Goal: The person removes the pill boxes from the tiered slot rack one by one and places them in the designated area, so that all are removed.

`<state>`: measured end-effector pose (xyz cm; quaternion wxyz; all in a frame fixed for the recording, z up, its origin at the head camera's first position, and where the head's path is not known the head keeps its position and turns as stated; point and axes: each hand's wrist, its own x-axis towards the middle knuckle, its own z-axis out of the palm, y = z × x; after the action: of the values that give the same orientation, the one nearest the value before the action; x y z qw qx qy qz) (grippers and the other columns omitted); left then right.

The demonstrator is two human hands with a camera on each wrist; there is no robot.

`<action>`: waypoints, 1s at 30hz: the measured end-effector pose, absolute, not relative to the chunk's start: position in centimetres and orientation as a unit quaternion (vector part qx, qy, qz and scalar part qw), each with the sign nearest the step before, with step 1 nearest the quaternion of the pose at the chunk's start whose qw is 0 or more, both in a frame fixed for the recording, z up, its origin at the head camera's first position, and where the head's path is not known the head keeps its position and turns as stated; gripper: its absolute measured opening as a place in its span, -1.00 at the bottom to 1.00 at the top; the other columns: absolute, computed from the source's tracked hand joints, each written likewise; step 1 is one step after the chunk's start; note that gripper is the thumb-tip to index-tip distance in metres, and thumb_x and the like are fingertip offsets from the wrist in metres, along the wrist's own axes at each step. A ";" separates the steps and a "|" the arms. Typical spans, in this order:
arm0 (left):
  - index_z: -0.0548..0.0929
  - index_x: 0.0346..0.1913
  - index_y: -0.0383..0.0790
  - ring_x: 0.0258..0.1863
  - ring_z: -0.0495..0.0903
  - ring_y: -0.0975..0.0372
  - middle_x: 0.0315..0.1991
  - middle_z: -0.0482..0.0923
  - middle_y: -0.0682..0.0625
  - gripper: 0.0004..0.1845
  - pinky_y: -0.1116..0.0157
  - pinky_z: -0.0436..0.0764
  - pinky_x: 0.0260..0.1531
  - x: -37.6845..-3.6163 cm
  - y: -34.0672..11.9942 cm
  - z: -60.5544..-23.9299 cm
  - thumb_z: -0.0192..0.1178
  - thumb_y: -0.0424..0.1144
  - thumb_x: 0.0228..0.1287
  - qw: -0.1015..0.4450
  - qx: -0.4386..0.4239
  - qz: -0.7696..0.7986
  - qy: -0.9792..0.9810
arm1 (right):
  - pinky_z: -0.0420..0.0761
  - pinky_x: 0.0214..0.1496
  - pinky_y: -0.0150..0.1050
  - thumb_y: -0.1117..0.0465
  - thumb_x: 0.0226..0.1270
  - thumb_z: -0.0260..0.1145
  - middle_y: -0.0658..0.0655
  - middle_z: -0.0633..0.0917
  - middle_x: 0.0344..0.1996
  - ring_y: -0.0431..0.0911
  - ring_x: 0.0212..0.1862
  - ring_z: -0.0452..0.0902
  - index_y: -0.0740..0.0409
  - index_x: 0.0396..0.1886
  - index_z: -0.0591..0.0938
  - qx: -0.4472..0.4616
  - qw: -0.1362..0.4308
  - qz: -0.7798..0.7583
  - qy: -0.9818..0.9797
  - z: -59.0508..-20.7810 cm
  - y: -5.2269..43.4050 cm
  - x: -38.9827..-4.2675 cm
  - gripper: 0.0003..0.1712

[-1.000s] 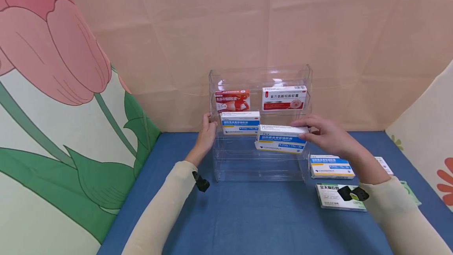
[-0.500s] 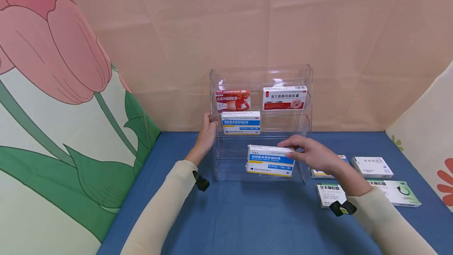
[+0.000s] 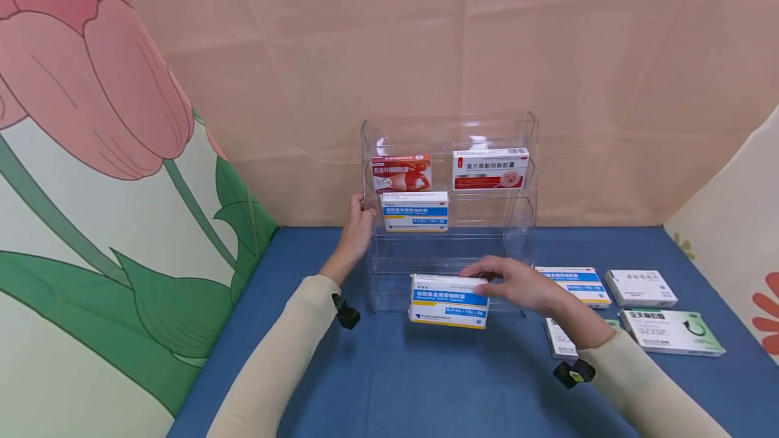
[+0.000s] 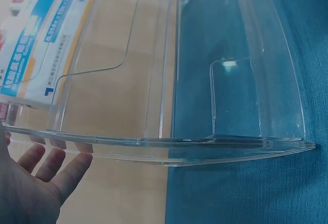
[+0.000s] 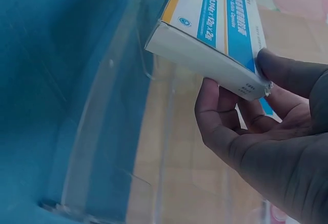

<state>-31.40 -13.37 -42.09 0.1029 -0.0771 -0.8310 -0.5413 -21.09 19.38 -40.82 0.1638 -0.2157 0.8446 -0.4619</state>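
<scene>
My right hand point(image 3: 514, 284) pinches a white-and-blue medicine box point(image 3: 447, 304) by its right end, in front of the display rack's lower part. In the right wrist view, the thumb lies on the box's printed face and fingers support it from behind. The clear acrylic rack point(image 3: 447, 247) stands upright in tiers. With fingers fairly straight, my left hand point(image 3: 356, 230) touches the rack's left side panel; the left wrist view shows its fingertips point(image 4: 82, 161) against that panel. A matching blue-and-white box point(image 3: 415, 213) sits on the rack's second tier, at the left.
On the rack's upper tier sit a red box point(image 3: 402, 174) and a white-and-red box point(image 3: 490, 169). Right of the rack, on the blue cloth point(image 3: 426, 391), lie another blue-and-white box point(image 3: 575, 284), a white box point(image 3: 641, 287) and green-and-white boxes point(image 3: 672, 332), one partly behind the right arm.
My right hand has brought the medicine box down and leftward, from before the rack's second tier to its lower front. The left hand stays at the rack's side.
</scene>
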 end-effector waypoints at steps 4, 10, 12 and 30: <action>0.15 0.41 -0.08 0.34 0.32 -0.05 0.36 0.27 -0.20 -0.50 -0.18 0.30 0.30 -31.4 -13.4 -42.0 -0.21 -0.12 0.47 0.107 -0.082 -0.542 -0.830 | 0.52 0.09 -0.09 0.20 0.38 0.36 0.10 0.63 0.11 0.07 0.08 0.45 0.02 0.19 0.67 -0.219 0.185 -0.477 0.831 -41.7 18.8 -20.9 -0.61; 0.19 0.38 -0.20 0.29 0.40 -0.07 0.30 0.35 -0.28 -0.51 -0.09 0.35 0.23 -31.4 -13.3 -41.9 -0.21 -0.20 0.43 0.130 -0.092 -0.539 -0.827 | 0.51 0.08 -0.09 0.21 0.38 0.36 0.12 0.63 0.11 0.07 0.07 0.45 0.03 0.18 0.68 -0.231 0.222 -0.493 0.809 -42.9 18.0 -20.7 -0.62; 0.20 0.38 -0.20 0.28 0.40 -0.08 0.30 0.36 -0.28 -0.51 -0.09 0.36 0.22 -31.3 -13.2 -41.9 -0.21 -0.20 0.43 0.131 -0.088 -0.540 -0.827 | 0.51 0.09 -0.09 0.20 0.38 0.37 0.12 0.63 0.11 0.07 0.08 0.44 0.04 0.19 0.67 -0.230 0.233 -0.494 0.805 -43.2 17.7 -20.6 -0.61; 0.16 0.41 -0.15 0.39 0.30 -0.04 0.39 0.26 -0.20 -0.49 -0.14 0.30 0.33 -31.4 -13.2 -42.0 -0.21 -0.17 0.45 0.116 -0.088 -0.552 -0.821 | 0.58 0.03 -0.06 0.23 0.37 0.36 0.07 0.65 0.07 0.03 0.05 0.49 -0.01 0.10 0.71 -0.241 0.272 -0.479 0.799 -45.4 15.2 -20.1 -0.68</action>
<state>-31.38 -13.23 -41.95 0.1164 -0.0876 -0.8211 -0.5518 -20.10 15.18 -45.39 0.2716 -0.2405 0.7991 -0.4793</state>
